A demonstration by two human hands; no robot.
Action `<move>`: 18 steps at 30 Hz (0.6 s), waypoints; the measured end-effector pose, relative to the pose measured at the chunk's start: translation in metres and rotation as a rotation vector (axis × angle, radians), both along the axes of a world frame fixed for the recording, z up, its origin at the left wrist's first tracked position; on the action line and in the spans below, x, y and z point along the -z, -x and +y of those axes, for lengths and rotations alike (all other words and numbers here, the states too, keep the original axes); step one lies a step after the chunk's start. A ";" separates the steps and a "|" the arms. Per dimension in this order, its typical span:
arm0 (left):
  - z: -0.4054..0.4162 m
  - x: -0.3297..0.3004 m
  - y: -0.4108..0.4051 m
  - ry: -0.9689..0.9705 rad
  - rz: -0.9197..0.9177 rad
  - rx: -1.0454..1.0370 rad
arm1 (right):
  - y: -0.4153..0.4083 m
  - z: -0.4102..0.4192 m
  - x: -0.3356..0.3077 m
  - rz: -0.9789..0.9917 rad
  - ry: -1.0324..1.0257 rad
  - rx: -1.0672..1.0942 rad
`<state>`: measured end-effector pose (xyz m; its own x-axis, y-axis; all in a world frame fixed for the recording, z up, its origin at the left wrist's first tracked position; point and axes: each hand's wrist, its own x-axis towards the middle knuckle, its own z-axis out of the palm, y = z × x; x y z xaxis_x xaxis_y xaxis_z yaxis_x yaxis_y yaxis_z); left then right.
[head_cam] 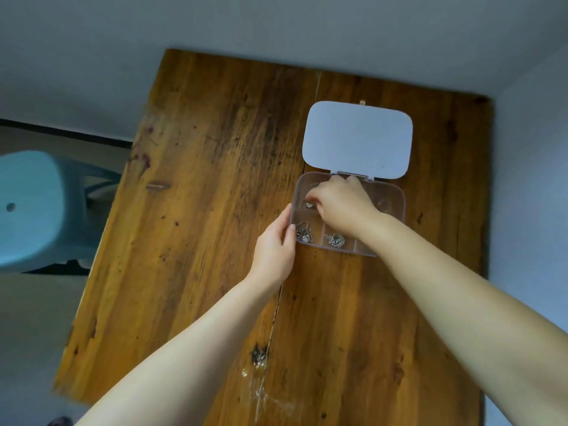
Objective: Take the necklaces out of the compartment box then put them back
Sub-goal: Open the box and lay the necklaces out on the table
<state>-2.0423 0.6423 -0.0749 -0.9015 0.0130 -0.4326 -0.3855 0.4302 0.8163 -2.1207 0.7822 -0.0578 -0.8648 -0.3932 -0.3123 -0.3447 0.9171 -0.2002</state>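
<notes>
A clear plastic compartment box [396, 198] lies on the wooden table, its white lid [358, 139] flipped open toward the far side. Silver necklaces sit in its cells: one in the near-left cell [303, 233], one in the near-middle cell [335, 240], and one in the far-left cell [309, 205]. My left hand [275, 247] holds the box by its left edge. My right hand [341, 204] reaches down into the box, fingertips pinched at the far-left necklace. It hides the middle cells.
The wooden table [215, 210] has a long crack running toward me and a wall on its right. A light blue plastic stool [33, 207] stands on the floor to the left of the table.
</notes>
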 end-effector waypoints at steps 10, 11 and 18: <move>0.002 -0.001 0.000 0.011 0.007 -0.005 | -0.004 -0.015 -0.005 -0.041 -0.207 -0.098; 0.003 -0.002 0.001 0.014 0.002 -0.006 | -0.002 -0.015 -0.006 -0.075 -0.207 -0.071; 0.005 -0.007 0.000 0.011 -0.019 -0.025 | -0.005 -0.020 0.000 -0.050 -0.247 -0.042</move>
